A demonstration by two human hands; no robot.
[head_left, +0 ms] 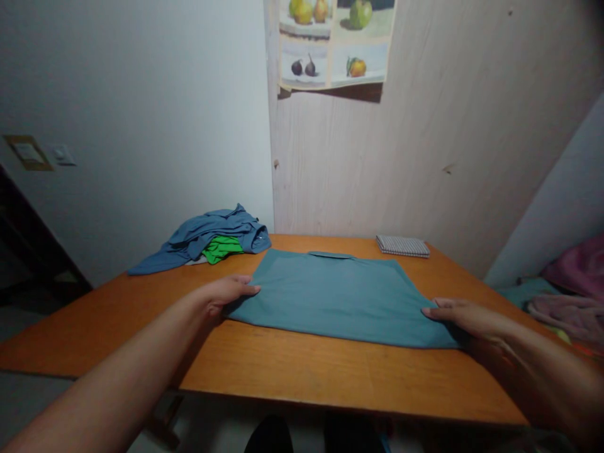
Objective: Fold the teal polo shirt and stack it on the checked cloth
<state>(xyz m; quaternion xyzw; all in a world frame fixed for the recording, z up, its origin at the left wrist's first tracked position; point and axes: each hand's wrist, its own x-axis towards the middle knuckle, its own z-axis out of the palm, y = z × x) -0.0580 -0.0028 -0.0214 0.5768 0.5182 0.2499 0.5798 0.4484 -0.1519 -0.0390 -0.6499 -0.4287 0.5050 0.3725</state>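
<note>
A teal shirt [330,296] lies spread flat on the wooden table, folded into a wide shape, with a narrow collar-like band at its far edge. Its left side is gripped by my left hand [231,290], thumb on top and the other fingers partly hidden. On the opposite side, my right hand [460,313] pinches the cloth near the right edge, the thumb and a finger showing above it. The near edge of the shirt hangs together in a fairly straight line between both hands, with slight wrinkles across the surface.
The wooden table [292,371] reaches the wall. At its back left is a heap of blue clothing [212,226] with a green cloth [223,248] under it. A folded striped cloth [403,246] lies at the back right. Beyond the right edge are pink fabrics [578,267].
</note>
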